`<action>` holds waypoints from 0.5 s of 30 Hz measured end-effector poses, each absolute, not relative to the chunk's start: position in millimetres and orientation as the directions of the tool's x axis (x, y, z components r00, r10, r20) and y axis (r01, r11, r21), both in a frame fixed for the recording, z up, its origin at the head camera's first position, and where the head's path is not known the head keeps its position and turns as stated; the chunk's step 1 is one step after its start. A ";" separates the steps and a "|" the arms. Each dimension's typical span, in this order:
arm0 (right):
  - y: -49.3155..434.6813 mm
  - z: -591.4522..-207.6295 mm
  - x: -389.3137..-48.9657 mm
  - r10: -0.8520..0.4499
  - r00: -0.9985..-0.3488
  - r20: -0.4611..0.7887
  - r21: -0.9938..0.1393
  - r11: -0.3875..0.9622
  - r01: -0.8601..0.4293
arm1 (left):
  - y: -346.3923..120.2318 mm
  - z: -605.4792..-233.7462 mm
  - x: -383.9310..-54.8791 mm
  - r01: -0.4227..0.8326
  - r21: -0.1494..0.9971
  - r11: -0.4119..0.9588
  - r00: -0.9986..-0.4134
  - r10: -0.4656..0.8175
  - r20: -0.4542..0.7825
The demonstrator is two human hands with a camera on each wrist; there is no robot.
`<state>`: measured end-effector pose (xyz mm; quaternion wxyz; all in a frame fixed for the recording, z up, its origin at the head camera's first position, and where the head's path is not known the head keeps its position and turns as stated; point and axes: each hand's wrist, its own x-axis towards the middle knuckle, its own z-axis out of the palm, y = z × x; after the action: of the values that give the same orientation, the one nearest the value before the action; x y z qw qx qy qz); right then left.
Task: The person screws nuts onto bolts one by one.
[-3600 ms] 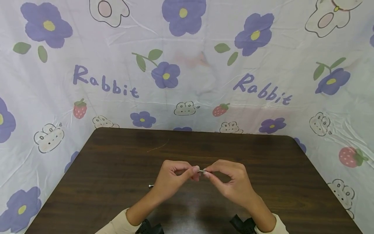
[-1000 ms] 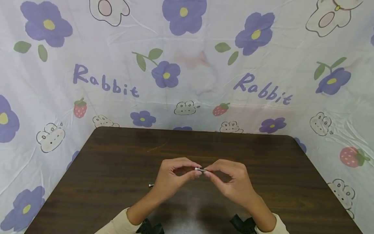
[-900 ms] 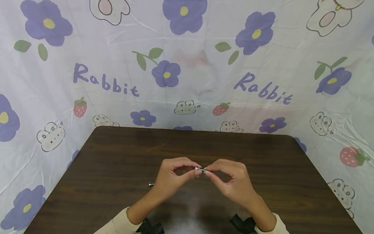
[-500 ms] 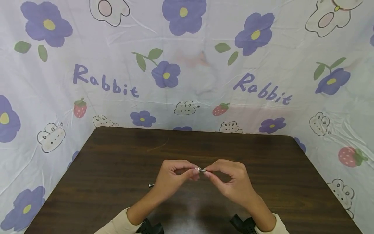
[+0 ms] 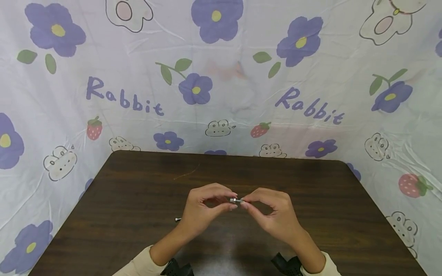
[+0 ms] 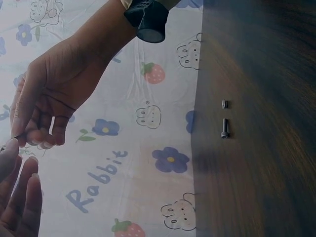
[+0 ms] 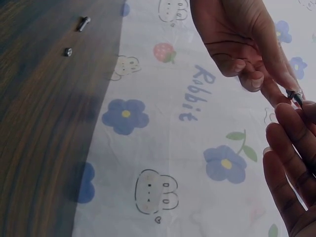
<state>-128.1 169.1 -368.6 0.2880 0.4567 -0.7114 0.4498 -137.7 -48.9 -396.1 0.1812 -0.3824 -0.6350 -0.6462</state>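
My left hand (image 5: 202, 209) and right hand (image 5: 272, 211) meet over the middle of the table. Between them a small silver bolt (image 5: 239, 201) lies nearly level. Thumb and index finger of the right hand pinch its right end. At its left end is a thicker ringed piece like a nut (image 5: 233, 200); the left thumb and index finger curl round it, one above and one below, slightly spread. In the right wrist view the held bolt (image 7: 295, 96) looks dark and is partly covered by fingertips. A second bolt (image 6: 225, 129) lies on the table beside a loose nut (image 6: 225, 104).
The dark wooden table (image 5: 138, 184) carries a thin thread (image 5: 186, 171) towards the back. A patterned cloth (image 5: 238, 92) hangs behind it and at both sides. In the head view the left forearm hides the loose nut, and only the second bolt's head end (image 5: 177, 219) shows.
The left thumb and index finger closed together over the thick piece half a second ago and now stand apart around it, baring it. The right hand keeps its pinch in place.
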 end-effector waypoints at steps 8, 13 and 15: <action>168.8 -368.9 -127.6 -0.394 -0.419 0.818 -0.383 0.171 -0.908 | -49.0 -395.6 -136.5 0.712 0.692 -0.121 -0.648 0.267 0.713; 168.5 -369.3 -127.7 -0.391 -0.412 0.823 -0.381 0.158 -0.911 | -49.2 -392.7 -134.1 0.690 0.713 -0.125 -0.667 0.272 0.694; 168.0 -369.4 -127.5 -0.391 -0.412 0.823 -0.383 0.153 -0.911 | -49.5 -392.0 -133.3 0.682 0.720 -0.129 -0.673 0.275 0.686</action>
<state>-127.5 168.0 -369.4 0.2838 0.4621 -0.7042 0.4583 -133.3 -49.5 -392.0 0.1558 -0.3730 -0.6413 -0.6521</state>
